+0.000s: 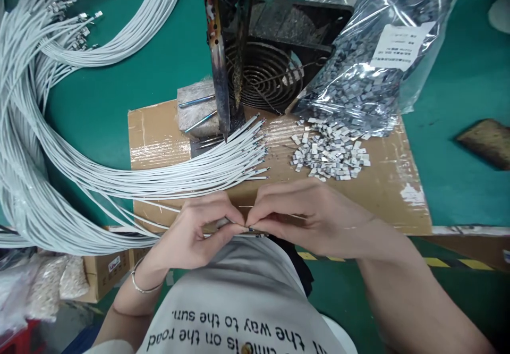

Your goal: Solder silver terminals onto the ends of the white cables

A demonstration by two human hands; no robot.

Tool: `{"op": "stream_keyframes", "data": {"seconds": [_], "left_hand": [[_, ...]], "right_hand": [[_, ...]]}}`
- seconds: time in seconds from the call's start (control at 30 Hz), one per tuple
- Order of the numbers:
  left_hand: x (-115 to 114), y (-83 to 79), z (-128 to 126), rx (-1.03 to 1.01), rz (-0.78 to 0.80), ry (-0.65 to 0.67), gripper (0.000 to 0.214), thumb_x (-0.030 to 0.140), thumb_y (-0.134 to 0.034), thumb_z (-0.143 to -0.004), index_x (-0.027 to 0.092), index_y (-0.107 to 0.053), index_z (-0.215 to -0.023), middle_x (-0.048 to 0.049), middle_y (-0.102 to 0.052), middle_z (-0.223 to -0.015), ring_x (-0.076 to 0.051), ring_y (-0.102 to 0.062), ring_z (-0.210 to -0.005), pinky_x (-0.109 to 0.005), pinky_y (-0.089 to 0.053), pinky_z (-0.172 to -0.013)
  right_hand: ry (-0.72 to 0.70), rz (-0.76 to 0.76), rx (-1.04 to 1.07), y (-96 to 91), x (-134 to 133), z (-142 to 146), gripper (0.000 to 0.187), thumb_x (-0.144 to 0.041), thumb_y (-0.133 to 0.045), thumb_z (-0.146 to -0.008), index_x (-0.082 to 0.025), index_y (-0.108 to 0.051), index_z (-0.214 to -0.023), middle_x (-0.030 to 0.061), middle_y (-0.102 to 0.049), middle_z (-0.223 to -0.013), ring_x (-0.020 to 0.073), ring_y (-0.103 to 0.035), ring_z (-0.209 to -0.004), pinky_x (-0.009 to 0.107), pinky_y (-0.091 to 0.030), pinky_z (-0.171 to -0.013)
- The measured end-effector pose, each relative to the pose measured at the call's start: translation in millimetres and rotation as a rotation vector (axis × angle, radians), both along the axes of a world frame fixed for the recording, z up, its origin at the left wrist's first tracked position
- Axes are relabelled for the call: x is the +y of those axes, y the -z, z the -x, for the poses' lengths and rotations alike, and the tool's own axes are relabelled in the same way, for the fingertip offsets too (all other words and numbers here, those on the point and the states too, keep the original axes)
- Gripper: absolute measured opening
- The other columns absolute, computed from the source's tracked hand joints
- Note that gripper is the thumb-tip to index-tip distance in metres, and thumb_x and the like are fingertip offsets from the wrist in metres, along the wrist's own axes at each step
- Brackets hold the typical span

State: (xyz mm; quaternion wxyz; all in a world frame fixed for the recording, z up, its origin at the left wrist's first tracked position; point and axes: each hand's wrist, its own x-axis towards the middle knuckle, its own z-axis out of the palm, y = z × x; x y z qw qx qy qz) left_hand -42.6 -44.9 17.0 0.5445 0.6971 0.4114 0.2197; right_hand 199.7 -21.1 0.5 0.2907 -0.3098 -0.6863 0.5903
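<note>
My left hand (203, 229) is closed in a pinch on the end of a white cable (224, 222), just over the front edge of a cardboard sheet (382, 200). My right hand (303, 213) meets it fingertip to fingertip. Its thumb and index finger are pressed together on a tiny dark piece at the cable tip, mostly hidden by the fingers. Beyond my left hand lies a bundle of white cables (179, 181), their tips pointing right. A pile of small white-and-grey connectors (330, 152) lies on the cardboard beyond my right hand.
A soldering iron (218, 61) points down over the cable bundle, beside a pale block (195, 107). Behind it stands a black fan (263, 75). A plastic bag of connectors (370, 72) lies at the back right. More cables (24, 104) cover the left of the green table (450, 184).
</note>
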Motion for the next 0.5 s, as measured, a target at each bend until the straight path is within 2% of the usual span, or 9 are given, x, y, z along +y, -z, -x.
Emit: {"op": "stream_keyframes", "data": {"seconds": [0.13,0.2,0.3,0.5], "left_hand": [[-5.0,3.8,-7.6,0.005,-0.004,-0.329,0.015,0.025,-0.074,-0.1,0.02,-0.073,-0.086,-0.0002,-0.063,-0.069,-0.012,-0.043,-0.057,-0.028,-0.031,-0.052],[-6.2,4.1,-11.8,0.01,0.008,-0.432,0.017,0.028,-0.076,-0.099,0.02,-0.071,-0.084,0.0023,-0.057,-0.063,-0.011,-0.036,-0.053,-0.028,-0.026,-0.048],[-6.4,4.0,-15.6,0.012,-0.006,-0.44,0.017,0.026,-0.076,-0.098,0.02,-0.071,-0.083,0.004,-0.054,-0.059,-0.01,-0.032,-0.051,-0.027,-0.023,-0.046],[-10.1,5.4,-17.2,0.067,-0.094,-0.423,0.013,0.023,-0.075,-0.098,0.02,-0.073,-0.085,0.0039,-0.058,-0.061,-0.01,-0.037,-0.052,-0.026,-0.029,-0.049]], "right_hand": [[0.299,0.319,0.133,9.4,-8.5,9.5,0.009,-0.028,-0.081,-0.094,-0.024,-0.088,-0.09,0.0002,-0.074,-0.07,0.011,-0.06,-0.054,0.022,-0.046,-0.048],[0.414,0.415,0.185,13.6,-16.9,14.3,0.01,-0.034,-0.083,-0.092,-0.026,-0.089,-0.094,0.0004,-0.075,-0.07,0.0106,-0.06,-0.052,0.022,-0.048,-0.045],[0.51,0.433,0.209,15.9,-28.3,19.9,0.01,-0.034,-0.084,-0.091,-0.028,-0.09,-0.097,0.0016,-0.078,-0.077,0.01,-0.06,-0.051,0.021,-0.049,-0.044],[0.535,0.333,0.214,6.6,-32.5,26.2,0.01,-0.025,-0.081,-0.093,-0.029,-0.09,-0.094,0.0021,-0.077,-0.076,0.0124,-0.063,-0.058,0.023,-0.05,-0.048]]}}
